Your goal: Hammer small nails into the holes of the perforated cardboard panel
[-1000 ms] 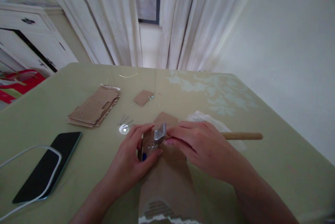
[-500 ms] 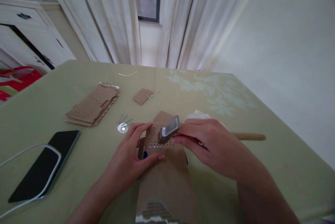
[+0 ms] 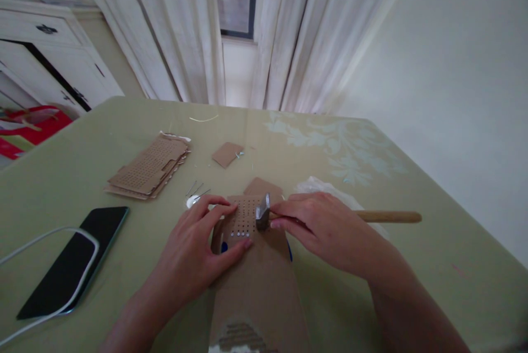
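My right hand (image 3: 319, 226) grips a small hammer close to its metal head (image 3: 263, 213); the wooden handle (image 3: 388, 216) sticks out to the right. The head rests on a perforated piece of brown cardboard (image 3: 243, 218) with a row of shiny nail heads near its lower edge. My left hand (image 3: 198, 246) presses that cardboard down from the left, thumb and fingers on its edges. Under it lies a longer strip of cardboard (image 3: 258, 292) running toward me.
On the green table (image 3: 82, 166) are a stack of perforated cardboard pieces (image 3: 148, 166), a small cardboard scrap (image 3: 226, 153), loose nails by a metal disc (image 3: 193, 196), a black phone (image 3: 74, 259) with a white cable (image 3: 41, 243), and white plastic (image 3: 317, 185).
The hammer head was raised and tilted half a second ago; now it has come down onto the perforated cardboard. My left hand keeps holding the piece in place.
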Action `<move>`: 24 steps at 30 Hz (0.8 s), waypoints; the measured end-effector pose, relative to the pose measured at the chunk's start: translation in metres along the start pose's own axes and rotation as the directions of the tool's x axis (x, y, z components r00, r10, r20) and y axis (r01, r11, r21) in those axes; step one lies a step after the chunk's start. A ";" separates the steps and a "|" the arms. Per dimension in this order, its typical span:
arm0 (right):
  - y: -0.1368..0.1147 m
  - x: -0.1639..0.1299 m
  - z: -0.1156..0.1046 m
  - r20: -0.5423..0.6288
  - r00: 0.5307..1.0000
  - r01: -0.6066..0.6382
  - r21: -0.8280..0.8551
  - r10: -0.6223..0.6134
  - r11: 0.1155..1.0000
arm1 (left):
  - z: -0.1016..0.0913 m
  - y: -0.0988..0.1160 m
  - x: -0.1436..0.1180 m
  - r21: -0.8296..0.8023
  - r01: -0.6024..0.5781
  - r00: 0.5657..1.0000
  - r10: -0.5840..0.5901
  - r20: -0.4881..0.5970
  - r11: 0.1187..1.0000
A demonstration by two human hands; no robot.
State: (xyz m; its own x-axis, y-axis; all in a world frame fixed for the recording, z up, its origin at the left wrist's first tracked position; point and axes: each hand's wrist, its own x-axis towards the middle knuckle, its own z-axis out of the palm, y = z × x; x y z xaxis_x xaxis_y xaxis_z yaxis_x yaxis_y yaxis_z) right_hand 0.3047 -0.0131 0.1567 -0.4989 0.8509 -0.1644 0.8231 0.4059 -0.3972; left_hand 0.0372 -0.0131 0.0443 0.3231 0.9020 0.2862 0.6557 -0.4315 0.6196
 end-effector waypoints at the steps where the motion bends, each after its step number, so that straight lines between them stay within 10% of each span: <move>1: -0.001 0.002 0.001 0.006 1.000 0.003 0.007 -0.003 1.000 | -0.002 0.001 0.000 0.003 0.000 1.000 0.000 -0.007 1.000; 7: -0.001 0.002 0.003 -0.003 1.000 0.001 0.028 0.000 1.000 | -0.008 -0.017 0.015 -0.087 0.046 0.994 -0.054 -0.092 0.995; 14: 0.002 0.001 0.004 -0.004 1.000 -0.006 0.035 0.006 0.999 | 0.007 -0.084 0.036 0.341 0.259 0.962 -0.209 -0.178 0.904; 24: 0.001 0.001 0.007 -0.058 0.998 0.024 0.015 -0.023 1.000 | 0.014 -0.088 0.040 0.364 0.347 0.937 -0.308 -0.163 0.864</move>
State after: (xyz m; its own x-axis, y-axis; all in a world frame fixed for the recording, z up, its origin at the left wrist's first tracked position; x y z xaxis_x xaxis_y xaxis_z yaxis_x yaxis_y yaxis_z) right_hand 0.3034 -0.0143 0.1497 -0.5012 0.8592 -0.1027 0.8067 0.4210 -0.4147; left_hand 0.0019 0.0609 -0.0084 -0.0106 0.9804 0.1967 0.9272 -0.0641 0.3691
